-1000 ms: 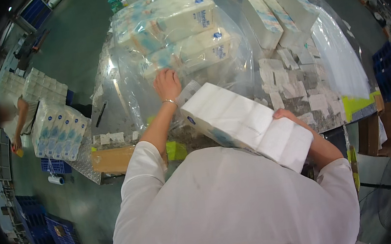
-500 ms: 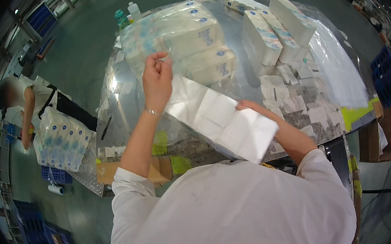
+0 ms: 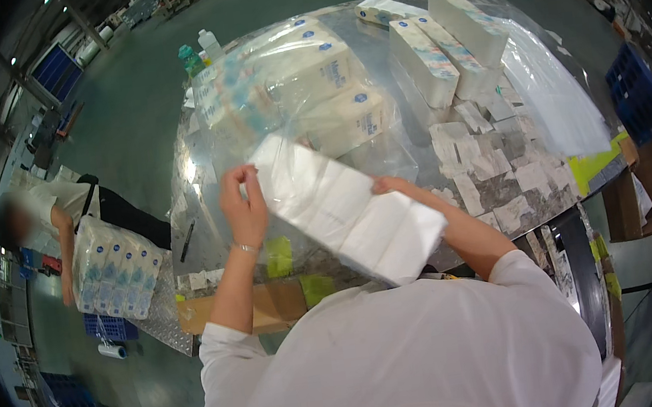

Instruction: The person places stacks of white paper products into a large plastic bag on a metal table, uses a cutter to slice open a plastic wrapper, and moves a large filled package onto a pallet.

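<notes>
A long bundle of white tissue packs (image 3: 340,208) lies slantwise in front of my chest, its plain white side turned up. My right hand (image 3: 395,186) grips its far long edge, the fingertips on the white face. By the bundle's left end my left hand (image 3: 245,202) is closed with curled fingers; whatever they pinch is too small to make out. Just beyond, a big clear plastic bag (image 3: 284,116) holds several printed tissue packs (image 3: 327,71) on the metal table (image 3: 206,205).
Several tissue packs (image 3: 431,63) stand at the far right beside a stack of clear bags (image 3: 551,97). Paper scraps (image 3: 489,157) cover the table's right part. Two bottles (image 3: 200,50) stand at the far left. A co-worker (image 3: 62,217) is beside another bagged bundle (image 3: 118,267).
My left hand has come down and nearer from above the plastic bag to the bundle's left end. The bundle has shifted slightly left and nearer, still in my right hand.
</notes>
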`<action>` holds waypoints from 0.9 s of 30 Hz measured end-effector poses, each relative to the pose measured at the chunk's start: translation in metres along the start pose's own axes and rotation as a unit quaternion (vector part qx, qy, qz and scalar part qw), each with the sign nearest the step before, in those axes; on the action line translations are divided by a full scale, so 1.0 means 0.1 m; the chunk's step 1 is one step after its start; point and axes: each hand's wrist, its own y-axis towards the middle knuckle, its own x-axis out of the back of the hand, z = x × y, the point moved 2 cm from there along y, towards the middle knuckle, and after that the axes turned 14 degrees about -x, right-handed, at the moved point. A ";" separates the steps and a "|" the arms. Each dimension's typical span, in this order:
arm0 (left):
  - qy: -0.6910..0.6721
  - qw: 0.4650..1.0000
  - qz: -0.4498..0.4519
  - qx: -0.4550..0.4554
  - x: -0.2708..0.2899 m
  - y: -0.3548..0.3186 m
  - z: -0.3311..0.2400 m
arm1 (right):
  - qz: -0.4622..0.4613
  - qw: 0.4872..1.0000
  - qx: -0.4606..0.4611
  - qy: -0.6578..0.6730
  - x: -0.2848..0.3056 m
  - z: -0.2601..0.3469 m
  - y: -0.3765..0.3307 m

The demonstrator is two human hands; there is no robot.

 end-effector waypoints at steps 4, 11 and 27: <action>0.238 0.957 -0.069 -0.151 0.09 -0.37 -0.17 | 0.014 0.997 0.038 -0.059 -0.28 0.08 0.27; 0.035 0.991 -0.122 0.031 0.31 -0.44 0.30 | -0.142 0.971 0.177 -0.070 0.34 -0.27 0.26; -0.155 0.982 -0.094 -0.047 0.21 -0.12 -0.13 | -0.483 0.829 0.274 -0.070 0.07 1.15 1.43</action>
